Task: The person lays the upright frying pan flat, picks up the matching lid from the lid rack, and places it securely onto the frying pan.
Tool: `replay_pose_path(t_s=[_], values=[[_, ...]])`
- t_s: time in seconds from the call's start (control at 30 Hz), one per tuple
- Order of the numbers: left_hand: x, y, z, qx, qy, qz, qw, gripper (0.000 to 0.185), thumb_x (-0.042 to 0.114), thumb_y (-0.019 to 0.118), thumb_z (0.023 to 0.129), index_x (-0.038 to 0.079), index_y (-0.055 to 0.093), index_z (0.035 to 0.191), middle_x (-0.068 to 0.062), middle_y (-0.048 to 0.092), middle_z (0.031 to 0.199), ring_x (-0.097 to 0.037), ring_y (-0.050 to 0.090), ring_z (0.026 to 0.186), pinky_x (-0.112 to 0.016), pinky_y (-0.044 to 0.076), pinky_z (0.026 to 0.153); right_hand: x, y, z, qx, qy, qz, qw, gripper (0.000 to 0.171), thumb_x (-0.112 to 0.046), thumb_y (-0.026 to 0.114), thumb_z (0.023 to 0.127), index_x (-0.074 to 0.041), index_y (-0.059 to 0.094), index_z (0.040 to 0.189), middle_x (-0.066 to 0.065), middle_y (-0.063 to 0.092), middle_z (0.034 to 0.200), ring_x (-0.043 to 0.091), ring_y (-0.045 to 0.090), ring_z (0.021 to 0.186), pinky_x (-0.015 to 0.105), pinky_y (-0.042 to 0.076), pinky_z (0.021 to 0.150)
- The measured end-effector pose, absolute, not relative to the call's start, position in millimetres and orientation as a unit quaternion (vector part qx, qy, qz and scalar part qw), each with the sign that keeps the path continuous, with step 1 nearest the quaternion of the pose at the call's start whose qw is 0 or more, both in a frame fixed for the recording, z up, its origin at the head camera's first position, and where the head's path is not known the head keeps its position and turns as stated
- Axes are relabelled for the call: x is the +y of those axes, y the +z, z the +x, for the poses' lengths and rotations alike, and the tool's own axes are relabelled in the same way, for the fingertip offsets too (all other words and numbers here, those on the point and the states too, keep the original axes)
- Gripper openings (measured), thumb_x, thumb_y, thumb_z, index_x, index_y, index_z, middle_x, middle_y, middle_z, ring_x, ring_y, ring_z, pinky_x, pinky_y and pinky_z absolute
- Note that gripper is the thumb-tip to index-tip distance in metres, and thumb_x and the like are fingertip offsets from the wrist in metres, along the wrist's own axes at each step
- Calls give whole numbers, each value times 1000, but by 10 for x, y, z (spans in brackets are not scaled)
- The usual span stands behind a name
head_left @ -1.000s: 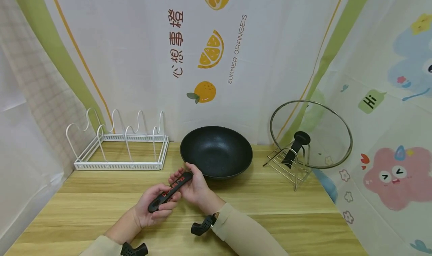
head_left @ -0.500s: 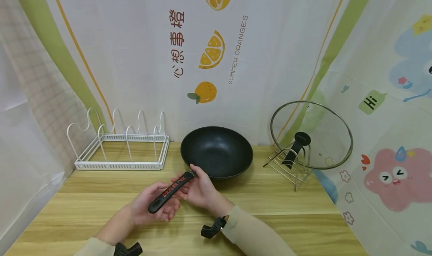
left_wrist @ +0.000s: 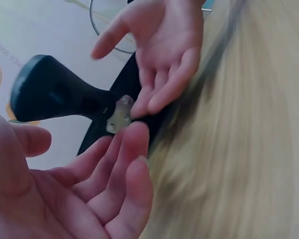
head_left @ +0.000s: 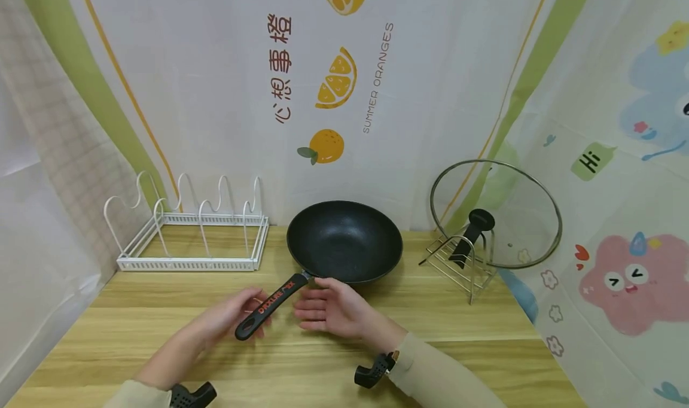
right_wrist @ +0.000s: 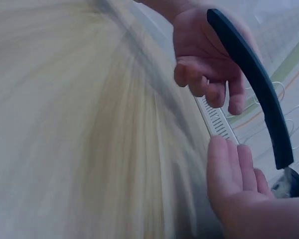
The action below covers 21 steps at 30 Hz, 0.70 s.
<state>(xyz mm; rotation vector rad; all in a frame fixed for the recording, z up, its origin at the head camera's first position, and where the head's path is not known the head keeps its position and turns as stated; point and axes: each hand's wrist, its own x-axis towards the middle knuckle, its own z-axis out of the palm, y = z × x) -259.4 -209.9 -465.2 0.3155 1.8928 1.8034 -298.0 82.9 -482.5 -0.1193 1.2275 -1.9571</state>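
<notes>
A black wok (head_left: 344, 240) sits on the wooden table, its black handle (head_left: 271, 306) with red lettering pointing toward the front left. My left hand (head_left: 228, 318) is just left of and partly behind the handle, fingers loosely bent and apart from it in the left wrist view. To the handle's right is my right hand (head_left: 341, 309), palm turned inward, its fingers extended and the thumb near the wok's rim. In the right wrist view the handle (right_wrist: 259, 84) rises free between the left hand (right_wrist: 204, 59) and the right hand (right_wrist: 239, 179). Neither hand holds anything.
A white wire rack (head_left: 188, 264) stands at the back left of the table (head_left: 301, 372). At the back right, a glass lid (head_left: 517, 216) with a black knob leans upright in a small metal stand (head_left: 468, 270). A printed curtain (head_left: 226, 97) hangs behind.
Both hands have let go of the wok handle and drawn apart, the left hand to the left and the right hand to the right. The wok stays in place.
</notes>
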Motion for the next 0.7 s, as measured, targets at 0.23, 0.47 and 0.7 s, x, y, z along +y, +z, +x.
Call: replay_pose_path(t_s=[0.23, 0.47, 0.7], values=[[-2090, -4505, -2548, 790, 596, 68, 128, 47, 29, 46, 117, -7, 55, 147, -13, 67, 113, -18, 68, 86, -30, 60, 71, 1199, -4725, -2851, 582, -691, -141, 404, 41, -29, 50, 113, -3, 61, 142, -1, 74, 122, 15, 75, 109, 36, 61, 97], [-2083, -4353, -2499, 796, 585, 143, 64, 43, 18, 56, 114, -4, 53, 151, -24, 65, 124, -16, 71, 90, -33, 63, 72, 1630, -4508, -2811, 617, -673, -245, 326, 35, -20, 55, 112, 3, 60, 138, 0, 75, 122, 14, 77, 105, 34, 63, 93], [-2081, -4280, -2407, 803, 568, 172, 55, 44, 18, 61, 112, 1, 54, 152, -24, 62, 129, -12, 71, 94, -31, 62, 74, 1978, -4302, -2886, 628, -693, -259, 241, 22, -15, 53, 113, -10, 66, 130, -3, 77, 114, 12, 75, 95, 29, 63, 87]])
